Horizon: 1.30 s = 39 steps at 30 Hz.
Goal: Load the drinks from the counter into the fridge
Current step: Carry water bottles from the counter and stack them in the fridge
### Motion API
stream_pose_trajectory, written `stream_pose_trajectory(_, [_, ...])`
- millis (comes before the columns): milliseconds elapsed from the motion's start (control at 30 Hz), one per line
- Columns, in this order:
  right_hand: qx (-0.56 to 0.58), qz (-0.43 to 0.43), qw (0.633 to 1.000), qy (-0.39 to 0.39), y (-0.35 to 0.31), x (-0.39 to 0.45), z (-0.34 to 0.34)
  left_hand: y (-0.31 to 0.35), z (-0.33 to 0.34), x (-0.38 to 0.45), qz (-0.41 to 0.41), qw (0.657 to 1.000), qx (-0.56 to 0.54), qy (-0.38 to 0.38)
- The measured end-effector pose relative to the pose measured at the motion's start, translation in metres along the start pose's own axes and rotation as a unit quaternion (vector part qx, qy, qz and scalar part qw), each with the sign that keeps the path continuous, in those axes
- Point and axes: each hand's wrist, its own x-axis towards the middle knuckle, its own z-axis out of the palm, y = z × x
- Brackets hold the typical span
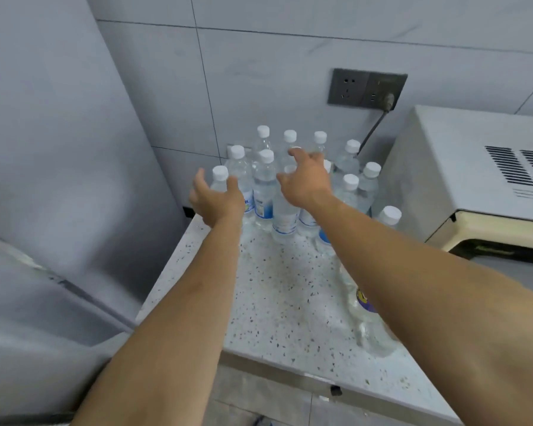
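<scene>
A person reached both bare arms toward a cluster of upright water bottles (263,182) at the back of a speckled counter (277,290), between a grey fridge (59,179) and a cream microwave (462,176). About twelve white caps could be counted, though some were hidden behind the arms. The left hand (214,199) was spread, fingers relaxed, just beside the nearest bottle at the cluster's left edge, gripping nothing. The right hand (305,179) hovered open over the middle bottles, fingers splayed. One more clear bottle (366,315) lay on its side near the counter's front, partly under the right forearm. A double wall socket (366,87) held one plug
</scene>
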Motion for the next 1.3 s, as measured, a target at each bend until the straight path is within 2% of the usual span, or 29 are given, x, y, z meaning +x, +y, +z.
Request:
stream_pose_trajectory(100, [-0.074, 0.001, 0.997, -0.036, 0.010, 0.006, 0.007, 0.000, 0.011, 0.003, 0.050, 0.996, 0.074, 0.001])
stream_pose_trajectory(267, [-0.038, -0.017, 0.999, -0.006, 0.025, -0.010, 0.013, -0.006, 0.007, 0.003, 0.106, 0.982, 0.157, -0.013])
stream_pose_trajectory(600, [0.101, -0.009, 0.994, 0.032, 0.035, -0.082, 0.004, -0.020, -0.046, -0.073, 0.201, 0.974, 0.097, -0.028])
stream_pose_trajectory(767, [0.130, -0.001, 0.991, 0.015, 0.052, -0.127, 0.002, -0.036, -0.079, -0.107, 0.220, 0.965, 0.124, -0.077])
stream_pose_trajectory(833, [0.146, -0.035, 0.987, 0.051, 0.065, -0.145, 0.009, -0.050, -0.087, -0.121, 0.234, 0.959, 0.117, -0.108])
stream_pose_trajectory(900, [0.159, -0.071, 0.981, 0.085, 0.078, -0.161, 0.019, -0.063, -0.091, -0.130, 0.228, 0.959, 0.103, -0.136])
stream_pose_trajectory(1133, [0.277, 0.034, 0.959, -0.042, 0.113, -0.192, 0.046, -0.110, -0.097, -0.136, 0.089, 0.953, 0.156, -0.244])
stream_pose_trajectory(1300, [0.268, 0.039, 0.962, -0.032, 0.129, -0.211, 0.053, -0.131, -0.109, -0.153, 0.052, 0.967, 0.140, -0.207])
